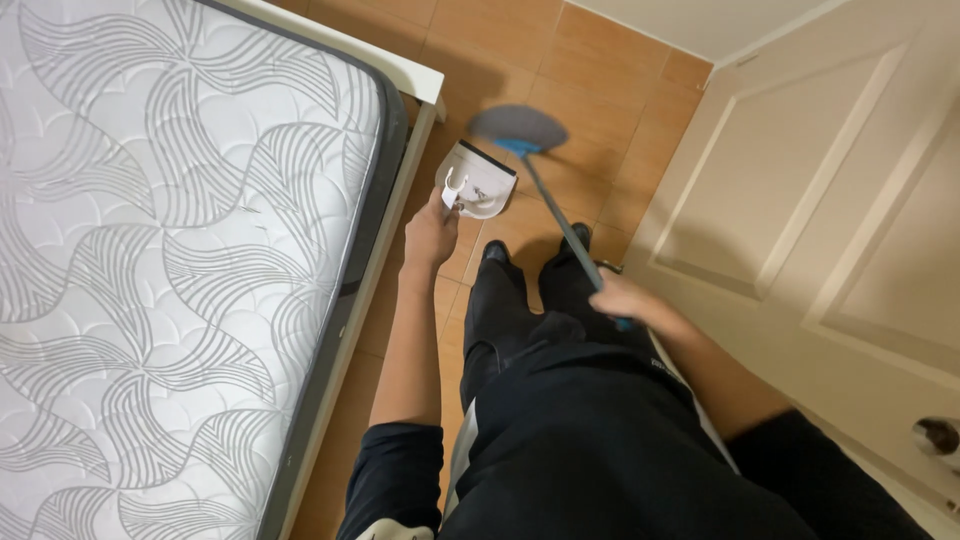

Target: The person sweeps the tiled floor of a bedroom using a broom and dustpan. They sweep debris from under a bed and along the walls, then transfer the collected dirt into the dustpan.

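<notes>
The fingers of the left hand (430, 235) are closing around the handle of a white dustpan (478, 181), which is resting on the tiled floor (590, 60) just beside the corner of the bed frame (425, 85). The fingers of the right hand (622, 298) are wrapping tight around the dark pole of a broom (520, 130), whose grey head is lying on the floor just beyond the dustpan, away from the bed frame. A patterned mattress (170, 250) is sitting on that frame, and a white door (830, 210) is standing well apart from it.
</notes>
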